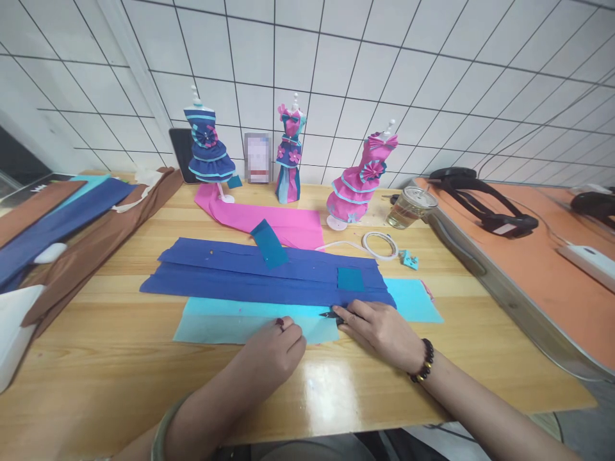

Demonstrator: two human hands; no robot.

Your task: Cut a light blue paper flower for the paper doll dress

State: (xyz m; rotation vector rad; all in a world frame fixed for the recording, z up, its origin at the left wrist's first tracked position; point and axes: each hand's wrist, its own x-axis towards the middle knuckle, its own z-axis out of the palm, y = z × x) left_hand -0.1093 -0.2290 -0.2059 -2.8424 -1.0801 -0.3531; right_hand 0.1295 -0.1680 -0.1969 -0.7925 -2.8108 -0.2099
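My left hand (276, 346) is closed, with its fingers curled at the front edge of a light blue sheet of crepe paper (216, 320). Whatever it may pinch is hidden. Under the fingers of my right hand (384, 330) is a pair of small dark scissors (331, 315), blades pointing left; most of the handle is covered. Its fingertips touch the front edge of a dark blue crepe strip (230, 275), which overlaps the light blue sheet. Two teal pieces lie on the strip, a longer tilted teal piece (270, 244) and a squarish teal piece (350, 280).
Behind stand a navy dress form (210, 150), a slim multicoloured dress form (289, 153) and a pink dress form (358, 179). Pink paper (288, 224), a tape roll (380, 246), turquoise bits (410, 259) and a lidded cup (408, 208) lie around. Brown paper (106, 240) is left.
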